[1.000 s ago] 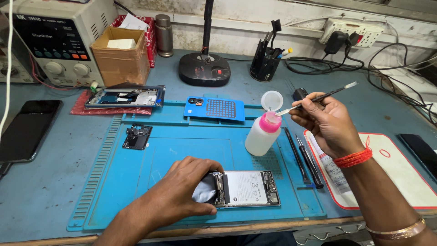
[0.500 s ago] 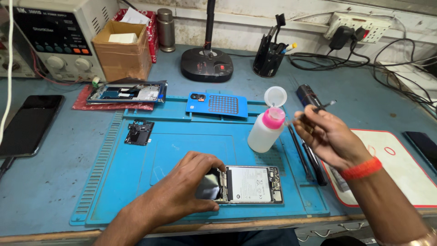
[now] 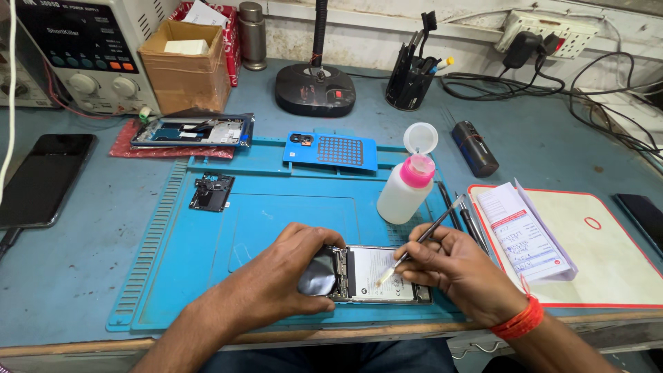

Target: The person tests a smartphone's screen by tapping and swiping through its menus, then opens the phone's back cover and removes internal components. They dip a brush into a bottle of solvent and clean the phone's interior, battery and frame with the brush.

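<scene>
An opened phone [image 3: 373, 276] with its back off lies on the blue work mat [image 3: 276, 221] near the front edge. My left hand [image 3: 276, 273] presses on the phone's left end and holds it down. My right hand [image 3: 459, 266] grips a thin brush [image 3: 414, 243], whose pale tip rests on the phone's white battery area. A red band circles my right wrist.
A white squeeze bottle [image 3: 404, 190] with a pink open cap stands just behind the phone. Tweezers [image 3: 469, 221], a paper slip [image 3: 521, 231] on a white pad, a blue phone cover [image 3: 331, 150], a phone frame [image 3: 190, 131], a small board [image 3: 210, 192], a dark phone [image 3: 45, 176] and a power supply [image 3: 83, 52] surround the mat.
My right hand came down from beside the bottle to the phone, bringing the brush tip onto the battery. My left hand stayed on the phone.
</scene>
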`<action>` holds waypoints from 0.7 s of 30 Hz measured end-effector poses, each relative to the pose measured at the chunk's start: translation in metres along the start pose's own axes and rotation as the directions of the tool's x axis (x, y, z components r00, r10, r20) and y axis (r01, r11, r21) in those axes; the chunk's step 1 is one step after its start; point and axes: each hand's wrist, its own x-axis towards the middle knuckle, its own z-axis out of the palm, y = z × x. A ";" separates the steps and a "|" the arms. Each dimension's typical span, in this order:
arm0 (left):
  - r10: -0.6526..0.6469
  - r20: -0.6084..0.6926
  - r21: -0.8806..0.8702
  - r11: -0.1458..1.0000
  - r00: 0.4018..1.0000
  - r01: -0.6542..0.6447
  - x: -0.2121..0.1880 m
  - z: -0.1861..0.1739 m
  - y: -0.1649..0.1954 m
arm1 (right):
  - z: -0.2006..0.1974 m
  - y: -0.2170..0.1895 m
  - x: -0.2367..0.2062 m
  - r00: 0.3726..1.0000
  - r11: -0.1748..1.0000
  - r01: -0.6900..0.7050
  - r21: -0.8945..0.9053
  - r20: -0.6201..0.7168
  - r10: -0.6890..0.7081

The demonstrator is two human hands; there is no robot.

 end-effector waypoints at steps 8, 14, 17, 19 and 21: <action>-0.037 0.018 -0.015 0.999 0.999 0.038 -0.001 -0.003 0.004 | 0.015 -0.006 0.004 1.000 0.974 0.008 -0.227 0.005 -0.007; -0.029 0.010 -0.023 0.999 1.000 0.029 -0.001 -0.002 0.004 | 0.021 -0.013 0.004 0.995 0.957 0.042 -0.287 0.099 -0.014; -0.010 -0.001 -0.011 1.000 1.000 0.010 -0.001 -0.002 0.002 | 0.023 -0.018 0.003 0.993 0.936 0.064 -0.345 0.119 -0.024; 0.009 -0.010 -0.007 1.000 1.000 -0.009 -0.001 -0.001 0.002 | 0.025 -0.019 0.002 0.989 0.921 0.095 -0.377 0.143 -0.044; 0.015 -0.013 0.000 1.000 1.000 -0.015 -0.002 -0.001 0.002 | 0.028 -0.020 0.002 0.978 0.914 0.147 -0.377 0.193 -0.078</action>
